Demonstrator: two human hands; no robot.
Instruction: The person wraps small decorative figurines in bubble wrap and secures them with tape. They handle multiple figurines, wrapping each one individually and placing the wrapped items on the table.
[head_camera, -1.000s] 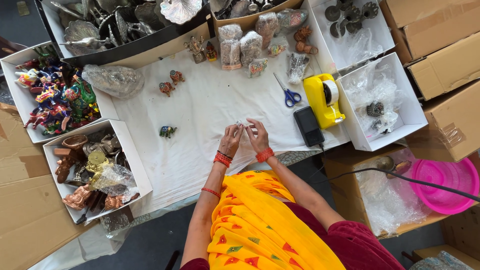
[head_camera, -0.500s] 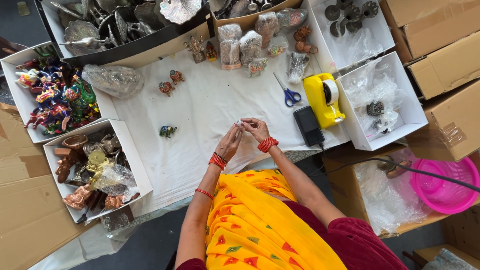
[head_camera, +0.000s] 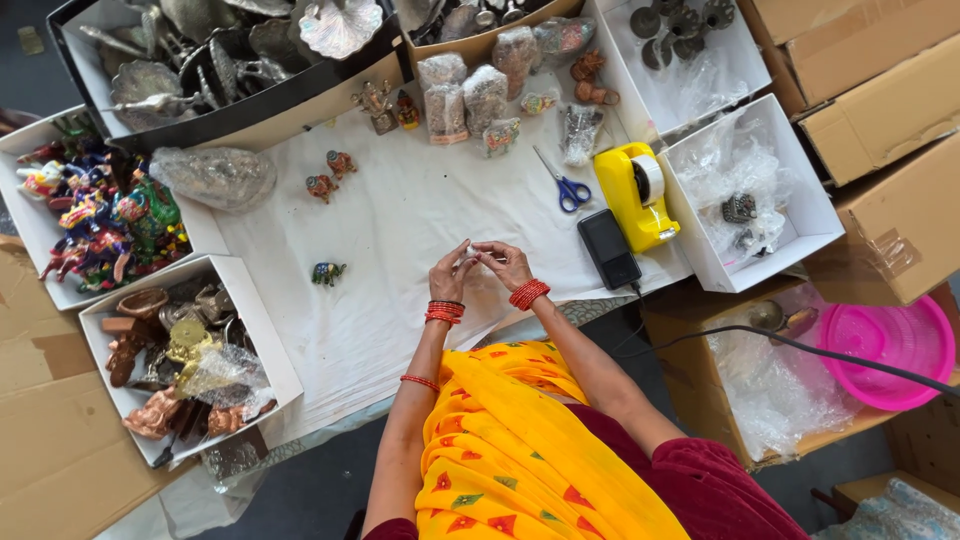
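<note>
Right above the white cloth (head_camera: 400, 250), the left hand (head_camera: 450, 275) and right hand (head_camera: 505, 262) meet at the fingertips, both pinched on a small pale item (head_camera: 474, 256) held between them; it is too small to tell what it is or which way its long side runs. It sits level between the two hands, neither nearer than the other, just off the table's near edge. A little painted elephant (head_camera: 327, 272) stands on the cloth to the left hand's side, near but apart. To the right lie a black box (head_camera: 608, 248), a yellow tape dispenser (head_camera: 632, 195) and blue-handled scissors (head_camera: 566, 186). The white tray (head_camera: 255, 320) at left holds copper and brass figurines, another tray (head_camera: 30, 235) holds bright painted figures, and the white box (head_camera: 800, 215) at right holds crumpled plastic and a small dark metal piece.
</note>
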